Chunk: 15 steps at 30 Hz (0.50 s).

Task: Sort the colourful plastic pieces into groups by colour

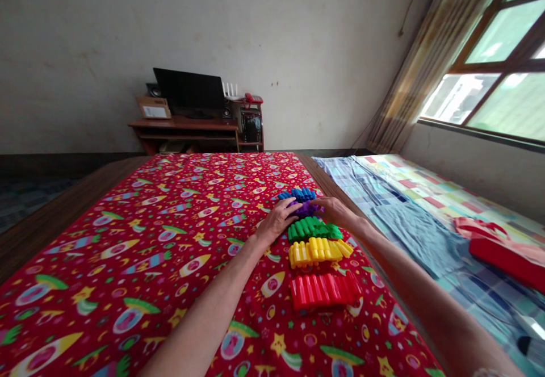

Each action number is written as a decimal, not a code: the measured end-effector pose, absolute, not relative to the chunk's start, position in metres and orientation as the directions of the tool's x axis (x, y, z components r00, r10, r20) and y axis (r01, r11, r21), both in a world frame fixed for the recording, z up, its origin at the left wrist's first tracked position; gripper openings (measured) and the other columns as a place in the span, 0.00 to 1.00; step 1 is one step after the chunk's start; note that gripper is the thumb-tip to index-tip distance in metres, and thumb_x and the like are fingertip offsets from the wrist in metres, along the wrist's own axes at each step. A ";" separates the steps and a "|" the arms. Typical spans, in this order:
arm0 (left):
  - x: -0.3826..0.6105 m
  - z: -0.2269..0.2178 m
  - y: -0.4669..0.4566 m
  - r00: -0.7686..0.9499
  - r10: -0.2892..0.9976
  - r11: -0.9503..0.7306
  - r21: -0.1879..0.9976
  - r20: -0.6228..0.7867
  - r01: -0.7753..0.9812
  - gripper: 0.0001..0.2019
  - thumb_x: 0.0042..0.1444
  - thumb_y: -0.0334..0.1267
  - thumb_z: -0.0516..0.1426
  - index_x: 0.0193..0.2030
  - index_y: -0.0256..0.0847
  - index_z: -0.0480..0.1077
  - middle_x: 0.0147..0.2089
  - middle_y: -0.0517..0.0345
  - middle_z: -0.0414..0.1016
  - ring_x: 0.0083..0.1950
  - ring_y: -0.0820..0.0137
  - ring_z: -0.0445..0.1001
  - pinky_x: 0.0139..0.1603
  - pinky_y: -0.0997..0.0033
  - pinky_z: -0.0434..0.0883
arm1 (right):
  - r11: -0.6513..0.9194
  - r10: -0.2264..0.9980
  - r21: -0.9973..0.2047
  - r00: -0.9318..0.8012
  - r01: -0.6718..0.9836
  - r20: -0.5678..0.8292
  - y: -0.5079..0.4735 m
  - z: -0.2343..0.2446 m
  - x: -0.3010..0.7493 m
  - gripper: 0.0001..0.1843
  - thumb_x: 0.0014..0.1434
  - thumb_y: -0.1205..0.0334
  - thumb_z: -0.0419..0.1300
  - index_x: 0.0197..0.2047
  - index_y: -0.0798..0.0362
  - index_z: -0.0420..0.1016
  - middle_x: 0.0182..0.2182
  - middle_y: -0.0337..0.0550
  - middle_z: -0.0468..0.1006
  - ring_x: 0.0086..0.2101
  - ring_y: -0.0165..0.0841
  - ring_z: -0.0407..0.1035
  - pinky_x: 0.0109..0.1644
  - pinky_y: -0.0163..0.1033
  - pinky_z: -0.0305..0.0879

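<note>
Rows of plastic blocks lie sorted by colour on a red rocket-print cloth point(162, 241): a blue row point(298, 195) farthest, then purple point(306, 209), green point(313, 229), yellow point(317, 250) and red point(324, 290) nearest me. My left hand point(276, 220) rests at the left end of the purple row, fingers curled against the blocks. My right hand point(334, 209) presses the right end of the same row, fingers together. The purple blocks are partly hidden between the two hands.
The cloth covers a wooden table whose right edge runs beside the blocks. A bed with checked sheets point(409, 218) and a red bundle point(506, 255) lies to the right under a window. A desk with a monitor point(189, 93) stands at the far wall.
</note>
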State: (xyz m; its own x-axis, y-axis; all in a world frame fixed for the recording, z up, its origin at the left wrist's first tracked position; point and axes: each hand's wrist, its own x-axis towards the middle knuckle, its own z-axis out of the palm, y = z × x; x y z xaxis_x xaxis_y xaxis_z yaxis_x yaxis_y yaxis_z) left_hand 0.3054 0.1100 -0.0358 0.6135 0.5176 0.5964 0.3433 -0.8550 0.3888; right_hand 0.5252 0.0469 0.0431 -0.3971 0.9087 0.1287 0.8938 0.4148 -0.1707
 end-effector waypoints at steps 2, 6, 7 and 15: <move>0.305 -0.036 0.111 0.614 0.516 -0.856 0.389 0.598 0.340 0.17 0.63 0.37 0.56 0.59 0.45 0.69 0.62 0.48 0.67 0.63 0.59 0.67 0.61 0.52 0.69 | 0.443 0.896 -0.227 -0.419 0.867 0.150 0.047 0.041 0.530 0.12 0.63 0.65 0.55 0.46 0.55 0.77 0.38 0.47 0.81 0.37 0.33 0.73 0.40 0.32 0.62; 0.306 -0.037 0.113 0.613 0.514 -0.857 0.387 0.599 0.340 0.18 0.63 0.36 0.56 0.59 0.46 0.68 0.62 0.49 0.67 0.63 0.59 0.67 0.61 0.52 0.69 | 0.481 0.876 -0.243 -0.472 0.842 0.100 0.050 0.045 0.535 0.13 0.64 0.63 0.53 0.40 0.54 0.79 0.33 0.43 0.80 0.30 0.29 0.70 0.36 0.30 0.58; 0.306 -0.037 0.113 0.614 0.513 -0.858 0.385 0.600 0.341 0.18 0.63 0.36 0.56 0.59 0.46 0.68 0.62 0.49 0.67 0.63 0.59 0.66 0.61 0.51 0.69 | 0.482 0.875 -0.226 -0.476 0.846 0.083 0.050 0.047 0.535 0.13 0.64 0.63 0.52 0.39 0.54 0.79 0.31 0.42 0.79 0.29 0.28 0.69 0.34 0.30 0.56; 0.304 -0.034 0.108 0.621 0.496 -0.868 0.361 0.607 0.341 0.19 0.63 0.35 0.56 0.60 0.44 0.67 0.62 0.47 0.66 0.64 0.59 0.66 0.63 0.53 0.68 | 0.285 0.941 -0.110 -0.256 0.952 0.222 0.059 0.057 0.524 0.23 0.67 0.52 0.46 0.37 0.56 0.78 0.24 0.42 0.75 0.25 0.28 0.64 0.30 0.33 0.50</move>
